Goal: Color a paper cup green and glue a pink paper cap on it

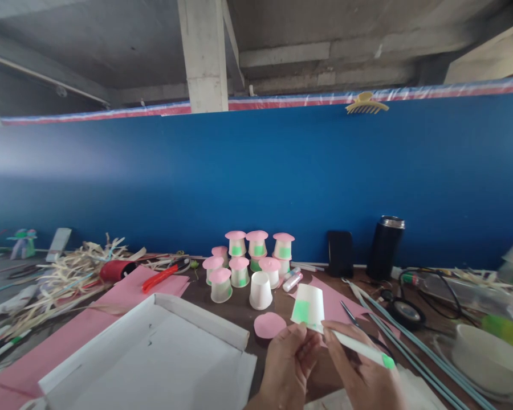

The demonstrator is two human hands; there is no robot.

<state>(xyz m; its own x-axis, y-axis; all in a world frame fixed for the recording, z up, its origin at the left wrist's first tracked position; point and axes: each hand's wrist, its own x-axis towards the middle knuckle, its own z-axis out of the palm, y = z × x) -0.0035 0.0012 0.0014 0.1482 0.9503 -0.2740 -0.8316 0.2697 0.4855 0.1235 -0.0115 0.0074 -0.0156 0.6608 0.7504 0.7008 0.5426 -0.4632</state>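
My left hand (287,364) pinches the rim of an upturned white paper cup (310,304) that has a green paper square on its side. My right hand (359,373) grips a white stick-shaped tool with a green end (363,347), its tip against the cup's rim. A loose pink paper circle (269,325) lies on the brown table just left of the cup. Behind it stands a bare white cup (260,290) and a cluster of several finished cups with pink tops and green squares (250,259).
A flat open white cardboard box (154,353) lies front left on pink paper sheets (68,336). Straw strips and a red tool (159,278) lie at left. A black flask (385,246), tape roll (406,311), long grey rods (410,347) and a white bowl (487,359) sit at right.
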